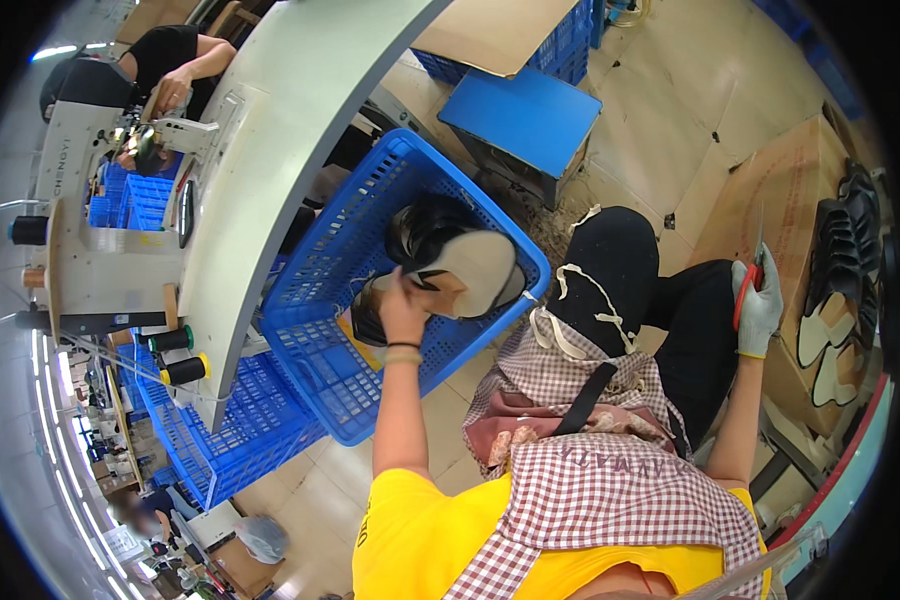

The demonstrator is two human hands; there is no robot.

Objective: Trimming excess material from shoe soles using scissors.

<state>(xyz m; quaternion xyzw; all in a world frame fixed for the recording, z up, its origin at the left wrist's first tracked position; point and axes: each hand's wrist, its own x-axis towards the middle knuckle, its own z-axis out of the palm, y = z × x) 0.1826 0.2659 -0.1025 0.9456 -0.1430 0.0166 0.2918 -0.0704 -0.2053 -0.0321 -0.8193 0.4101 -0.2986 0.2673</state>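
Note:
My bare left hand (403, 312) reaches into a blue plastic basket (322, 400), over a pile of shoe pieces. It is at the edge of a shoe upper with a cream insole (475, 270); its fingers are smeared and partly hidden, so I cannot tell whether they grip it. Glossy black shoe pieces (432, 225) lie deeper in the basket. On the right, my right hand (763, 308) wears a pale glove and is closed around red-handled scissors (742, 296), blades pointing up, beside a cardboard box.
Black shoe uppers (842, 250) and cream-lined pieces (828, 330) lie on the cardboard box (770, 190) at right. A sewing machine table (290, 110) curves along the left, where a co-worker's hand (175, 92) is busy. A blue-topped stool (520, 115) stands beyond the basket.

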